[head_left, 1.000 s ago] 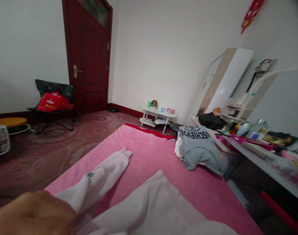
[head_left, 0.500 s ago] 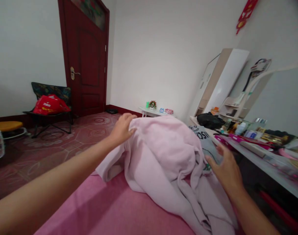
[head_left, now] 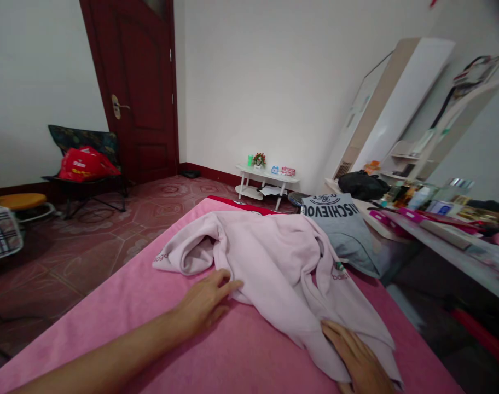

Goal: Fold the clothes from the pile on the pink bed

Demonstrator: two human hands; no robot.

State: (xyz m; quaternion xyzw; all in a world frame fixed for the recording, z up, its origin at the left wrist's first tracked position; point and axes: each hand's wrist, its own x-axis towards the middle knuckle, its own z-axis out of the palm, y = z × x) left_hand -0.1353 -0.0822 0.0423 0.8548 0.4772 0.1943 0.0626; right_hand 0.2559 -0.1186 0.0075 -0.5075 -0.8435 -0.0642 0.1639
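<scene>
A pale pink sweatshirt [head_left: 270, 257] lies loosely spread on the pink bed cover [head_left: 151, 323], one sleeve bunched at the left with its opening showing. Dark lettering shows near its left and right parts. My left hand [head_left: 206, 301] rests at the garment's near left edge, fingers loosely bent and apart, fingertips touching cloth and cover. Over the near right part of the sweatshirt lies my right hand [head_left: 358, 355], its fingers stretched out on the fabric; the thumb is mostly hidden. Behind the sweatshirt is a grey garment [head_left: 335, 224] with black print.
A cluttered dressing table [head_left: 450, 246] with bottles and a black bag [head_left: 362, 186] borders the bed at right. Beyond the bed's far edge stands a low white table [head_left: 266, 175]. At left are a folding chair [head_left: 81, 137] with a red bag [head_left: 87, 164] and a yellow stool [head_left: 22, 201].
The raised sweatshirt has settled flatter onto the bed. My left hand came down and nearer from its far left top; my right hand moved down onto its near right part. The view tilted downward.
</scene>
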